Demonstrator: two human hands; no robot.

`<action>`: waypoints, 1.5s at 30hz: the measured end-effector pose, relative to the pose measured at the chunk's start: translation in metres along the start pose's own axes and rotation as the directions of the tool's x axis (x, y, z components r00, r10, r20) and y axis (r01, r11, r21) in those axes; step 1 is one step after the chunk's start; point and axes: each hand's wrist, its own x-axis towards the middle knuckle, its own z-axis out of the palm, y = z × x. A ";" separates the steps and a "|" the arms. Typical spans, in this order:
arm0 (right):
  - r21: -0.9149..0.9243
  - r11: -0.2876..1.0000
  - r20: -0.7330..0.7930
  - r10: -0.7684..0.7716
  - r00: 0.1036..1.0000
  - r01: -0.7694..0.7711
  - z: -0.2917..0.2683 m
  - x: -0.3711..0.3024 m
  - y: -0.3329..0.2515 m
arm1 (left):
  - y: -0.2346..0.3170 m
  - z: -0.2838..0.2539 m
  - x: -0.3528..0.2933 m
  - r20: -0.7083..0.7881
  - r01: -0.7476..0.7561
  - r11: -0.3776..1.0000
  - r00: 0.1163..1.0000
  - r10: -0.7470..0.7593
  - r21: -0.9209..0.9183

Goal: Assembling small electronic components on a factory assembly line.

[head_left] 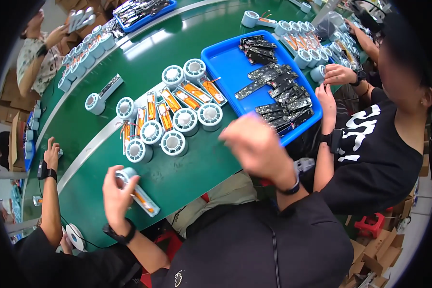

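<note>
My left hand (116, 194) is closed around the round head of a light blue handheld fan (146, 201) near the table's front edge. Its opened handle points toward me and to the right, with an orange battery inside. My right hand (254, 144) is in the air at the near left edge of a blue tray (225, 62). It is smeared by motion, so its fingers and anything in them cannot be made out. In the tray lie several black circuit boards (293, 93). Between my hands and farther back stand several more opened fans (173, 122) with orange batteries showing.
A single fan with a circuit board on its handle (101, 96) lies beyond the metal strip (89, 149) on the green table (197, 175). Co-workers sit at my left and right, one hand (340, 74) near another fan group (300, 41). Another blue tray (144, 24) stands at the back.
</note>
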 end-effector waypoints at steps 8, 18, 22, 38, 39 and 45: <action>-0.536 0.838 -0.051 0.088 0.995 -0.102 -0.004 0.022 0.102 | 0.096 0.082 -0.037 -0.171 -0.125 0.985 0.980 0.104 -0.119; -0.420 0.859 -0.133 0.263 0.956 -0.294 -0.012 0.032 0.083 | 0.082 0.088 -0.031 -0.046 -0.099 0.885 0.995 0.088 -0.455; 0.322 0.890 -0.109 0.373 0.922 -0.322 -0.002 0.018 0.046 | 0.068 0.072 -0.047 -0.088 -0.018 0.781 0.995 -0.047 -0.625; 0.448 0.866 0.367 0.049 0.929 -0.223 0.089 -0.012 -0.079 | 0.027 0.045 -0.090 -0.405 -0.549 0.477 0.833 0.376 -0.686; 0.450 0.865 0.369 0.045 0.928 -0.221 0.092 -0.014 -0.078 | 0.026 0.046 -0.090 -0.371 -0.507 0.518 0.861 0.348 -0.690; 0.418 0.900 0.349 -0.036 0.936 -0.122 0.111 -0.028 -0.064 | 0.038 0.059 -0.095 0.007 -0.055 0.564 0.994 0.107 -0.824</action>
